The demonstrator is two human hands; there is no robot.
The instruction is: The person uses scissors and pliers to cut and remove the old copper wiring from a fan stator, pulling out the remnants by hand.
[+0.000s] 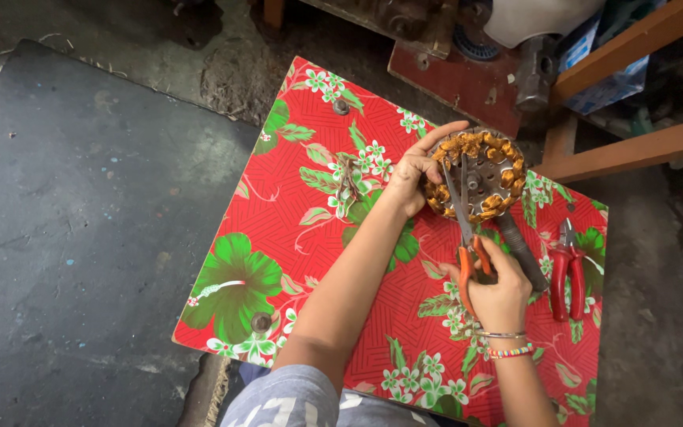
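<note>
Copper coils ring the round metal part [476, 175]; the left hand [414, 175] grips its edge to steady it while the right hand [499, 294] squeezes orange-handled pliers [465, 229] into it.

The stator [476, 175] is a round metal ring wound all around with orange-brown copper coils, its pale hub pierced with holes. It lies flat near the far right edge of the tabletop [294, 198], which is covered in red cloth with green leaves and white flowers. The left hand [414, 175] cups its left rim, forefinger stretched along the top edge. The scissors [464, 229] have orange handles and long grey blades; the blades lie across the stator's face, tips reaching toward its upper left coils. The right hand [499, 296] grips the handles just below the stator.
</note>
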